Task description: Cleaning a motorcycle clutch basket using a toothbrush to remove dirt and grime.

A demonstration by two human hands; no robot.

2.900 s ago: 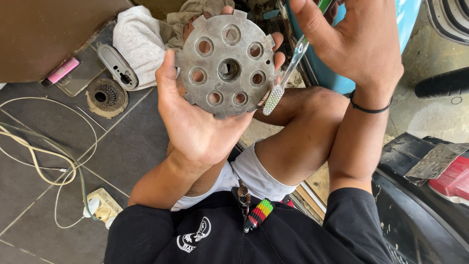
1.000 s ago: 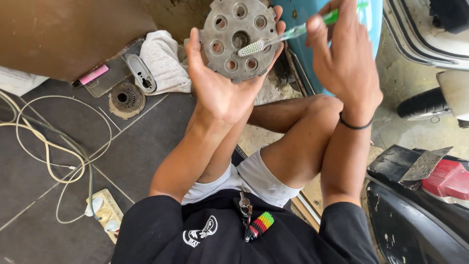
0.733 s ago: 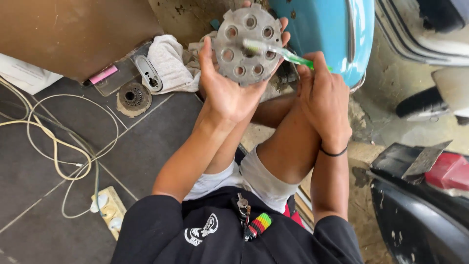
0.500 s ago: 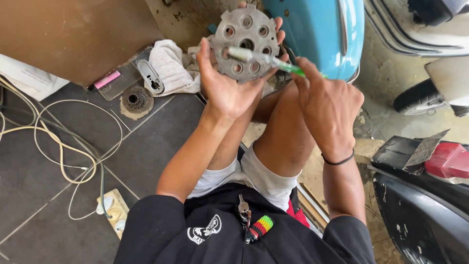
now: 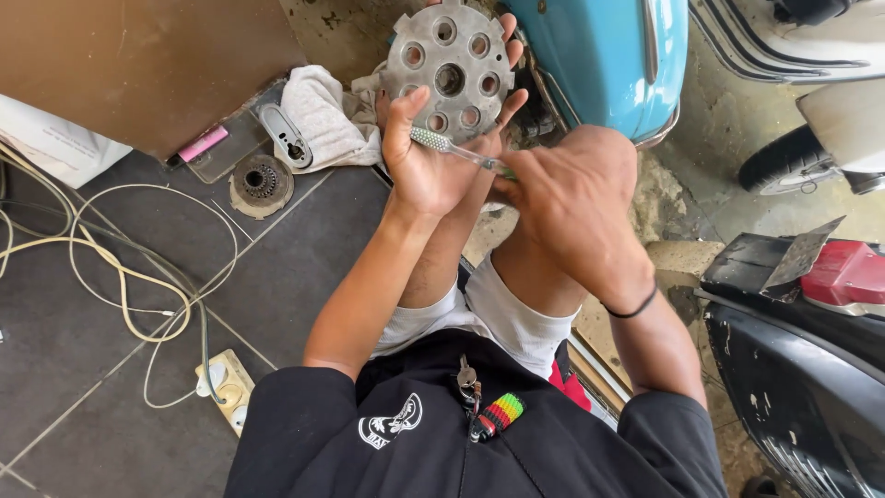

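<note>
Head view looks down on a seated person whose left hand grips a round grey metal disc pierced with a ring of holes, thumb over the near face and fingertips curled round the far rim, held up at the far middle of the scene in front of a blue scooter body. Right hand is closed round the green handle of a toothbrush, its bristled head lying against the disc's near edge. That disc looks stiff and fairly heavy, probably greasy, so the rim and the holes give the surest hold; the brush is light. On the dark tiles to the left lie a white rag, a small toothed gear and loose cables.
</note>
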